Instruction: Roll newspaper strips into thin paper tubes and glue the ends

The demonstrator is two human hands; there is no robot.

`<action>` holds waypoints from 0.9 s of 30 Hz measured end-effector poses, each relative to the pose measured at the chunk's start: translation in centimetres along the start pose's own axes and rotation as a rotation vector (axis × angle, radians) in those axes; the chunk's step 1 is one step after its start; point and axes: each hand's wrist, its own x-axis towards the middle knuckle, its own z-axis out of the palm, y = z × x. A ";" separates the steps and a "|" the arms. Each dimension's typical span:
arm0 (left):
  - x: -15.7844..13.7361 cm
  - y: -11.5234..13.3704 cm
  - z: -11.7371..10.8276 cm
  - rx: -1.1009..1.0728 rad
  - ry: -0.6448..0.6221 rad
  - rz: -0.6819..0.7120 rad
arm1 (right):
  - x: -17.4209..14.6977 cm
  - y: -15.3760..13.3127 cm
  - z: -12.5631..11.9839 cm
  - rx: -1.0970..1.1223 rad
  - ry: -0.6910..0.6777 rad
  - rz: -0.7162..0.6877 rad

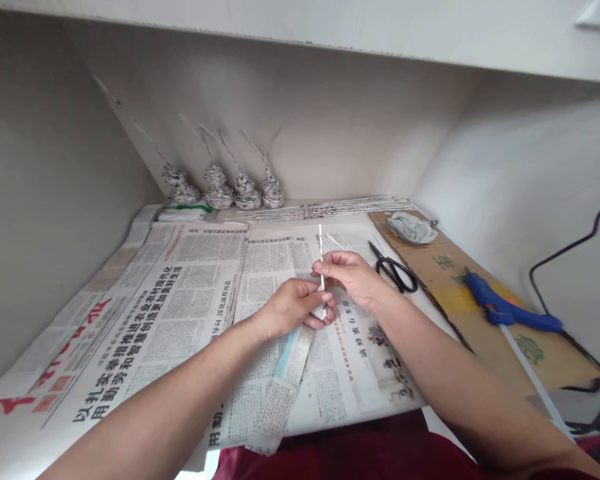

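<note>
Dark red cloth (350,448) lay nearest, at the counter's near edge. Just beyond it, a thin paper tube (321,240) stood out from between the two hands, pointing to the far side. The left hand (297,303) pinched its near end, where a printed paper strip (287,387) trailed to the near left; the right hand's grip (347,272) pinched it higher, between thumb and forefinger. The tube looked light, fairly stiff lengthwise yet easily crushed, best held lightly at the rolled part; the strip seemed limp and easy to tear.

Newspaper (205,287) covered much of the counter (221,216). To the right were black scissors (386,261), then cardboard (443,267) bearing a crumpled wad (413,228) and a blue glue gun (513,315). Long paper sticks (325,210) and four gourd-shaped paper pieces (247,195) lined the far side, enclosed by pale walls (300,100) under an overhanging ledge (300,23).
</note>
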 end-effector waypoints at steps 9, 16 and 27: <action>0.2 -0.3 -0.2 -0.004 0.003 0.013 | 0.2 0.1 -0.1 -0.014 0.044 -0.039; 0.1 -0.2 -0.2 -0.001 0.000 0.014 | 0.2 0.2 -0.2 -0.055 -0.036 -0.021; 0.1 -0.2 -0.2 -0.003 -0.005 0.008 | 0.1 0.2 -0.1 -0.010 0.026 -0.001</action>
